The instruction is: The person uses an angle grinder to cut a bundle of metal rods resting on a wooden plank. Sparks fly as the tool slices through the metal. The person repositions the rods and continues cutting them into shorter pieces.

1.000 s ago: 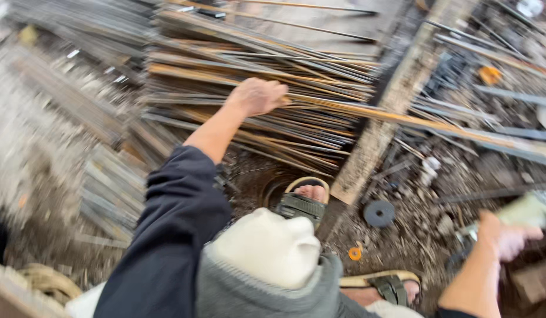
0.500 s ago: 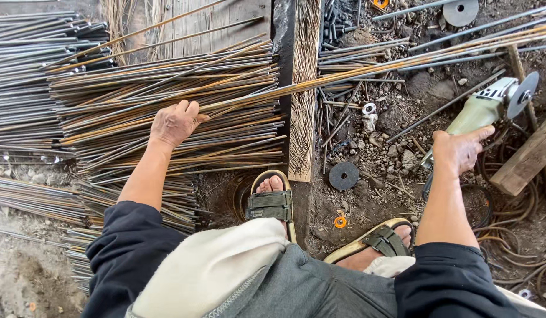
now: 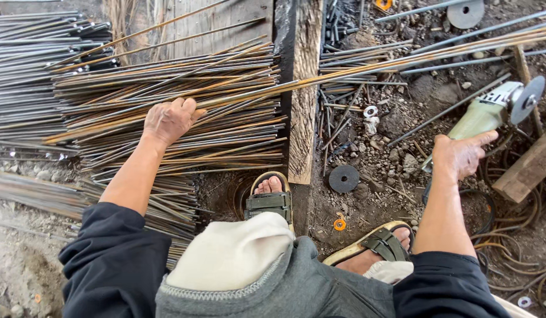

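My left hand [image 3: 168, 119] is closed around a bundle of long thin steel rods [image 3: 355, 69] that run rightward over a wooden beam [image 3: 303, 88]. It rests on top of a large pile of rusty rods [image 3: 167, 82]. My right hand [image 3: 459, 155] grips the pale green body of an angle grinder [image 3: 497, 106], whose disc [image 3: 529, 100] points right. My sandalled feet [image 3: 270, 197] stand on the dirt between the two hands.
Stacks of grey rods [image 3: 31, 65] lie at the left. Spare cutting discs [image 3: 344, 178] lie on the gravel, with one more [image 3: 465, 13] at the top right. A coiled cable [image 3: 508, 194] and a wooden block [image 3: 529, 168] sit at the right.
The view has steadied and swung to look straight down. My left hand has closed on the rods, and my right hand has settled on the grinder's body.
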